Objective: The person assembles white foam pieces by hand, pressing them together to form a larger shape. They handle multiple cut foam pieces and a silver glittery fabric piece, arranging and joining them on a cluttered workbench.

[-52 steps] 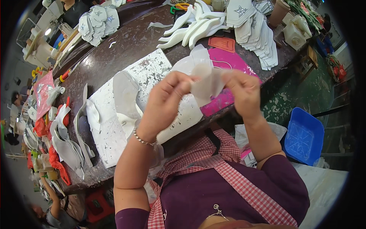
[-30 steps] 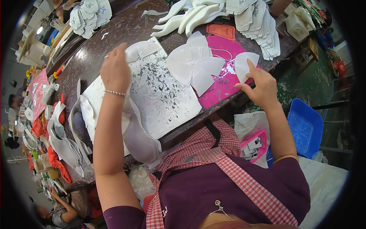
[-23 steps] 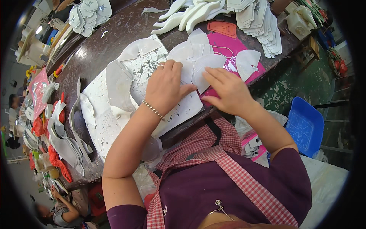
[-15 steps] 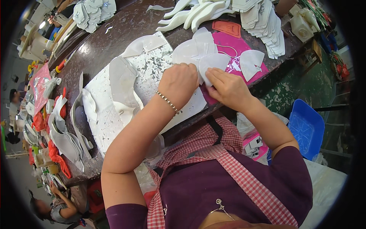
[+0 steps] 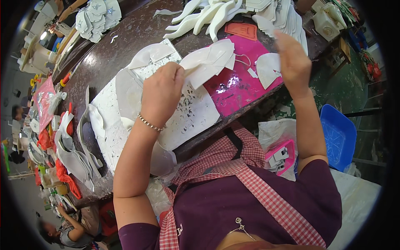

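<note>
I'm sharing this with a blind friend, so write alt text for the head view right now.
A person's left hand grips overlapping white pieces above a white board and pink sheet; the blurred right hand is raised at the sheet's right. Curved white strips lie beyond on the dark table.

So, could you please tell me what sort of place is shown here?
It looks like a workshop, probably for handmade goods: there is a scuffed dark table, star-marked pieces and curved white strips piled in batches, and another person at the left.
</note>
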A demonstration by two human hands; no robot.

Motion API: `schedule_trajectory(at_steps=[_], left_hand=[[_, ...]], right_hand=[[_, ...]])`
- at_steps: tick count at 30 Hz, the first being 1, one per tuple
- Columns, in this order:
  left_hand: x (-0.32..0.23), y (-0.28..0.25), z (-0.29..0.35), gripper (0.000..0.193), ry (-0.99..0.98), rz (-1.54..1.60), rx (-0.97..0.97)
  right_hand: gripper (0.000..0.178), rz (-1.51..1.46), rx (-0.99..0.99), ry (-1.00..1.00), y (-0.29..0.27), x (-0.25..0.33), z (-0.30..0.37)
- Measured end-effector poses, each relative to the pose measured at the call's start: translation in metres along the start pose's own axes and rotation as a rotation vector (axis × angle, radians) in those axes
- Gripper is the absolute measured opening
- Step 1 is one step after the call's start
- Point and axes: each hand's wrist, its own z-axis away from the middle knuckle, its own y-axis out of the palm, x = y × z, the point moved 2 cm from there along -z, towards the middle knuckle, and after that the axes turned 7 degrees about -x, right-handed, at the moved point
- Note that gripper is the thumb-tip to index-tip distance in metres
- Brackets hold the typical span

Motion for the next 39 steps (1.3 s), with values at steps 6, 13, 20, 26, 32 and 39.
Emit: schedule_trajectory(at_steps=[6, 13, 20, 26, 32, 39], left_hand=[[0.0, -0.002, 0.004, 0.011, 0.029, -0.014, -0.018], [-0.026, -0.016, 0.004, 0.008, 0.17, 0.019, -0.079], [0.017, -0.084, -0.033, 0.013, -0.103, -0.028, -0.227], [-0.025, -0.043, -0.018, 0.009, 0.133, 0.07, 0.045], [0.046, -0.074, -0.055, 0.022, -0.28, 0.536, -0.13], [0.178, -0.058, -0.122, 0.025, -0.61, 0.697, -0.322]], right_hand=[[0.045, 0.087, 0.224, -0.126, 0.018, 0.037, 0.004], [0.035, -1.379, 0.567, 1.41, 0.055, 0.122, 0.041], [0.029, -1.449, 0.467, 1.316, 0.053, 0.112, 0.049], [0.04, -1.533, 0.559, 1.52, 0.066, 0.137, 0.025], [0.034, -1.496, 0.508, 1.461, 0.055, 0.121, 0.045], [0.04, -1.484, 0.556, 1.488, 0.045, 0.113, 0.071]])
